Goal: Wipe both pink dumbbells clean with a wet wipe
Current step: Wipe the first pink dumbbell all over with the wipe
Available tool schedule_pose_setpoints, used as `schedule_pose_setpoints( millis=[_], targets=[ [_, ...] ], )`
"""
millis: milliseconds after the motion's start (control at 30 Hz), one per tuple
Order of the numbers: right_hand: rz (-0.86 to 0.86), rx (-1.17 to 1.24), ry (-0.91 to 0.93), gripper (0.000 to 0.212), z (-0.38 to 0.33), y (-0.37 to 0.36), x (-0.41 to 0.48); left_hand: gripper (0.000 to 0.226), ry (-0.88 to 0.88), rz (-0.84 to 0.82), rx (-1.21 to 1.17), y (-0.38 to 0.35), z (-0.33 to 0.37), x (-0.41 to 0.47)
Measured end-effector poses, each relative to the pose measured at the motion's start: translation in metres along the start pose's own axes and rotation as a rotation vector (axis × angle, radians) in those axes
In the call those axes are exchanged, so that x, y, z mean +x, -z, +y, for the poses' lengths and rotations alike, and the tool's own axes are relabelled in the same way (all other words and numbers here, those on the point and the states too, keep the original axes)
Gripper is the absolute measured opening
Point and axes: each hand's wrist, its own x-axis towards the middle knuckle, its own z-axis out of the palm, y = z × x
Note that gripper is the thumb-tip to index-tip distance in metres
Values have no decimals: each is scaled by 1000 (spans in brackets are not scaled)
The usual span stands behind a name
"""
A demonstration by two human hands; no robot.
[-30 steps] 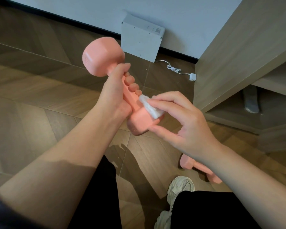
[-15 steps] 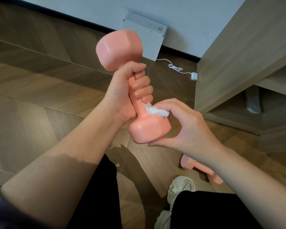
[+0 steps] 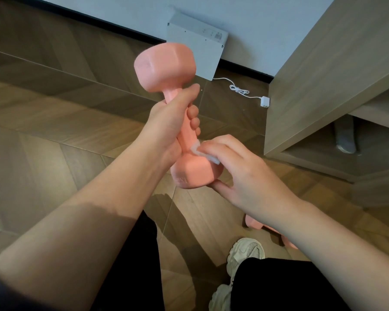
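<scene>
My left hand (image 3: pixel 169 126) grips the handle of a pink dumbbell (image 3: pixel 166 66), held nearly upright above the floor. My right hand (image 3: pixel 240 173) presses a white wet wipe (image 3: pixel 202 152) on top of the dumbbell's lower head, fingers curled over it and thumb under the head. A second pink dumbbell (image 3: pixel 254 223) lies on the floor below my right forearm, mostly hidden by it.
A white box (image 3: pixel 195 52) leans against the wall, with a white cable and plug (image 3: pixel 265 101) on the wooden floor. A wooden cabinet (image 3: pixel 323 70) stands at the right. My legs in black trousers and a white sneaker (image 3: pixel 245 252) are at the bottom.
The dumbbell has turned more upright and shifted a little right. My right hand has slid the wipe over the top of the lower head, near the handle.
</scene>
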Motion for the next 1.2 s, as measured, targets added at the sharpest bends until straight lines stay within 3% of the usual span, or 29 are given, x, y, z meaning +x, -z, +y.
schedule_pose_setpoints(
  millis=[167, 267, 433, 567, 733, 933, 1067, 1200],
  targets=[
    [42, -23, -83, 64, -1, -1, 0, 16, -11, -34, 2, -1, -1, 2],
    [91, -8, -109, 59, 3, 2, 2, 10, -20, -138, -23, 3, 0, 4],
    [143, 297, -189, 54, 5, 15, -1, 11, 3, -358, -93, 7, 3, 9],
    [80, 539, -221, 58, 1, 23, -1, 25, 31, -402, -244, -2, 4, 4],
    [69, 327, -172, 54, 2, 17, 2, 37, 41, -306, -217, -8, 3, 6],
    [65, 96, 18, 50, 9, 7, 1, 27, -123, -64, -85, -10, -3, 6],
    [38, -2, 33, 54, 10, 3, 3, 19, -180, -56, -41, -10, -2, 5],
    [81, 7, -16, 65, 12, 3, 4, 17, -130, -115, -114, -10, 0, 1]
  ],
)
